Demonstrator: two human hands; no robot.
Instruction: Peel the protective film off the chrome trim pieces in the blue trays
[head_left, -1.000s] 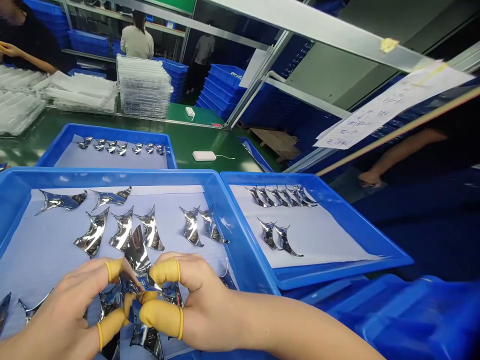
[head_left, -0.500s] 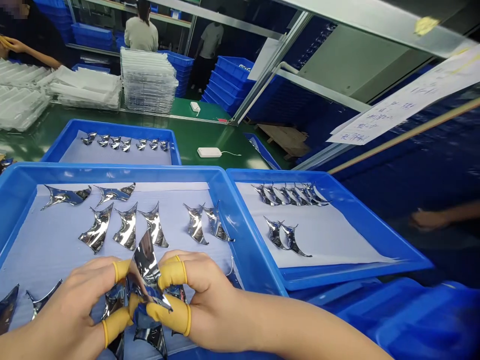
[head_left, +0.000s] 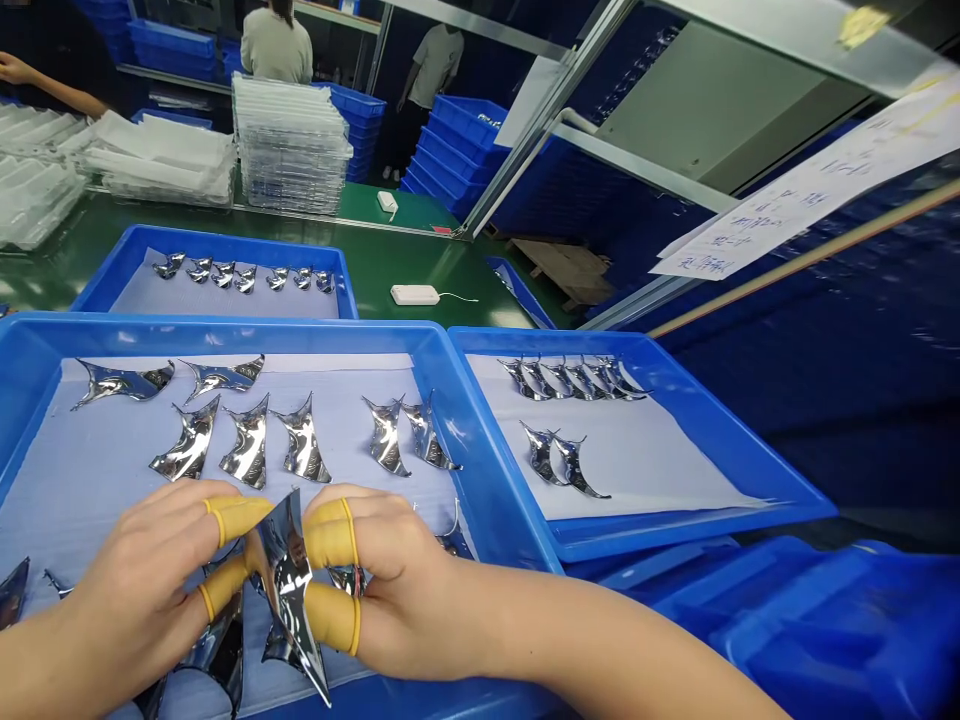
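Between my two hands, above the near blue tray (head_left: 495,440), is a shiny chrome trim piece (head_left: 289,575), curved and ending in sharp points. My left hand (head_left: 161,575), with yellow finger cots on thumb and forefinger, pinches its left side. From the right, my right hand (head_left: 390,580) grips the same piece, also in yellow finger cots. Under and around my hands lie more chrome pieces, partly hidden. Farther up the tray, a row of similar chrome pieces (head_left: 244,440) rests on white lining paper (head_left: 112,500).
A second blue tray (head_left: 720,450) with chrome pieces adjoins on the right. Behind stands another tray (head_left: 225,235) holding smaller pieces. A white device (head_left: 415,295) with a cord lies on the green table (head_left: 315,235). Stacked clear plastic trays (head_left: 292,150) and several people are farther back.
The chrome piece has turned between my hands, its long point now facing down and more of its face showing. The blurred hand at the far right has gone from view.
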